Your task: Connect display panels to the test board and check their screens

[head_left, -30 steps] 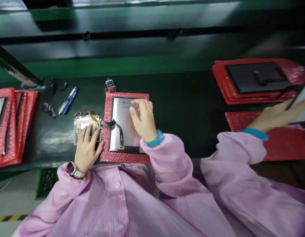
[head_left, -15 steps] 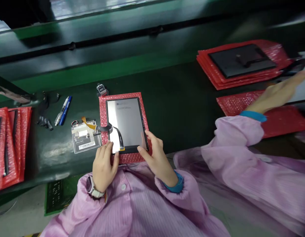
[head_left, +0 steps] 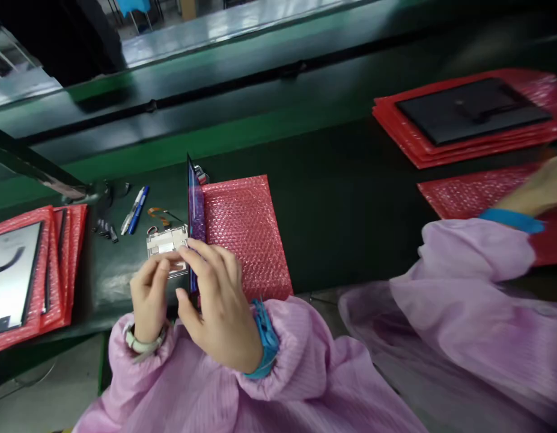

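**Right hand** [head_left: 217, 313]: clenched around the lower part of the display panel [head_left: 194, 240], thumb on the near side, fingers across the top; blue wristband [head_left: 264, 337] at the cuff.

**Left hand** [head_left: 149, 294]: fingers extended toward the circuit board [head_left: 166, 240], just beside the panel, and overlapping the board's near edge. Grasp cannot be confirmed. White-strapped smartwatch [head_left: 140, 346] on the wrist.

**Panel position**: standing on edge, nearly upright, between the hands, above the left edge of the red bubble mailer [head_left: 246, 234]. Its screen face shows a blue sheen.

**Board position**: on the desk [head_left: 341, 198], left of the panel. An orange flex cable [head_left: 158, 211] lies just behind it. Connection to the panel cannot be determined.

**Desk, left**: blue marker and a second pen [head_left: 136, 210]; small black parts [head_left: 106, 230]; stacked red mailers [head_left: 64, 258] bearing a silver panel [head_left: 12, 267].

**Desk, rear**: tally counter [head_left: 200, 175], partly hidden behind the panel.

**Desk, right**: stacked red mailers [head_left: 422, 135] under a black panel [head_left: 467, 111]; a separate red mailer [head_left: 471, 195].

**Co-worker**: a pink-sleeved arm [head_left: 462, 282] at right, its blurred hand [head_left: 542, 189] over the separate mailer.
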Action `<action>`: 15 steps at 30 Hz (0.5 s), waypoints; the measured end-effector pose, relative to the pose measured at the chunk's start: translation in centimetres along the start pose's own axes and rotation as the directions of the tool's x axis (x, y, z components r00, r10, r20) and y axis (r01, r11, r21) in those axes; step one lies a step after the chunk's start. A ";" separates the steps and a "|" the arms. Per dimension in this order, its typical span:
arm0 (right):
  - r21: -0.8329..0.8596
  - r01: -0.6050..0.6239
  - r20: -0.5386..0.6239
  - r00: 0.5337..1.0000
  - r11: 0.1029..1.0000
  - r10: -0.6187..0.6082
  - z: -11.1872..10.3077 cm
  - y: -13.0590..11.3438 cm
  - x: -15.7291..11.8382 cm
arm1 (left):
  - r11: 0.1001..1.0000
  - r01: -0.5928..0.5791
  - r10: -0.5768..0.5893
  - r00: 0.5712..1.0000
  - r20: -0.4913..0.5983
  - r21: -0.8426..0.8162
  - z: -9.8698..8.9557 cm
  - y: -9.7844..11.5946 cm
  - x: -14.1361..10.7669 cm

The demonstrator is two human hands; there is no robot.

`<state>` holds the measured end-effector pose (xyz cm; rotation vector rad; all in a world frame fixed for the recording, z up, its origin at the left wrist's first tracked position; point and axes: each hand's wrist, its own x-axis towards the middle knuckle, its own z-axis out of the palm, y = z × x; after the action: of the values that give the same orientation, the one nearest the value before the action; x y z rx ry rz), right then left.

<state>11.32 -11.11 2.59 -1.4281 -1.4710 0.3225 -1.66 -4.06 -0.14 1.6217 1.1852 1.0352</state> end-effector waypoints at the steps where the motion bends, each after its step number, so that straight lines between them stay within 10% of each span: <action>1: 0.013 0.003 0.017 1.000 1.000 -0.003 0.3 -0.1 0.1 | 0.993 -0.021 0.016 0.999 -0.044 -0.113 0.2 0.4 0.6; 5: 0.194 0.019 0.036 0.999 0.981 -0.027 0.7 0.9 -0.4 | 0.955 0.002 -0.007 1.000 -0.016 -0.296 1.3 1.0 2.7; 11: 0.318 -0.386 0.137 0.923 0.866 0.361 3.1 4.0 -2.1 | 0.898 0.203 -0.225 0.974 -0.009 -0.391 2.0 1.0 3.4; 15: 0.372 -0.189 0.168 0.977 0.909 0.134 3.5 3.4 -2.3 | 0.893 0.238 -0.289 0.954 -0.082 -0.382 0.8 -0.6 4.4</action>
<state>10.07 -10.65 -2.66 -1.2235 -1.3081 0.7878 -0.19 0.17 -0.39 1.0779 1.1788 1.1255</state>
